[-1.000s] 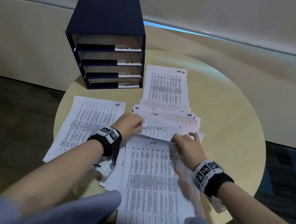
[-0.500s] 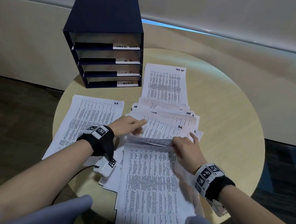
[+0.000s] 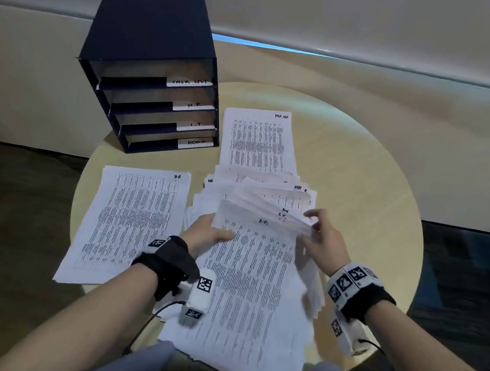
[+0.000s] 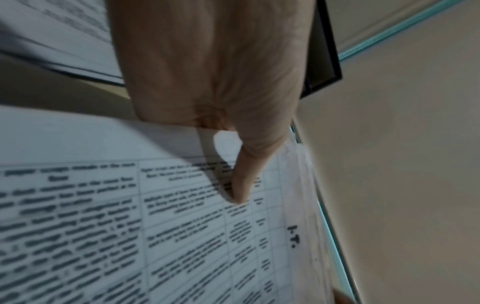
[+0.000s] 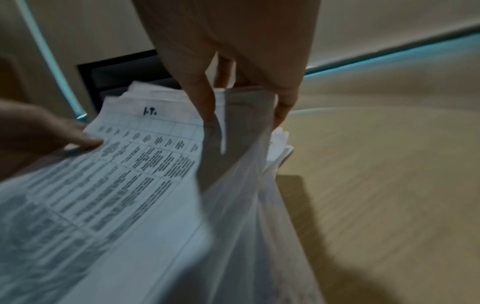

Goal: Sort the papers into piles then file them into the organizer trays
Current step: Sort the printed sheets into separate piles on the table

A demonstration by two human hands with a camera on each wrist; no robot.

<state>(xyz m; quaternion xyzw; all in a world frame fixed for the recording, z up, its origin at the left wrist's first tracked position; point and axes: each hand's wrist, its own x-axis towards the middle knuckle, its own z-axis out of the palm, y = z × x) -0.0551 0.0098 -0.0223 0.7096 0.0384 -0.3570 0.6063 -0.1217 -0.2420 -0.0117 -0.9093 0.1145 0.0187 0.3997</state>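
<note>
The top sheet marked I.T. (image 3: 249,284) is held at its left edge by the left hand (image 3: 207,237). The thumb (image 4: 242,181) is pressed down on top of the page and the other fingers are hidden under it, so the sheet is pinched. It is likely held this way so it can be lifted clear of the pages below.

The far right corner of the loose stack (image 3: 270,201) is gripped by the right hand (image 3: 322,243). In the right wrist view, the fingers (image 5: 205,102) are curled round a bunch of page edges. The edges are fanned apart, probably so that the small labels written in the top corners can be read.

The stack is kept in the middle of the round table (image 3: 365,178), close to the body, where both hands can reach it. Sorted pages are laid flat around it. A pile marked HR (image 3: 128,225) is set to the left. A pile marked Task List (image 3: 260,138) is set behind the stack. They are kept apart so the kinds are not mixed.

The organizer (image 3: 152,76) is stood at the back left of the table, with its open trays turned toward the person. Four labels can be seen on the tray fronts. No paper can be seen in the trays, so the filing seems not yet begun.
</note>
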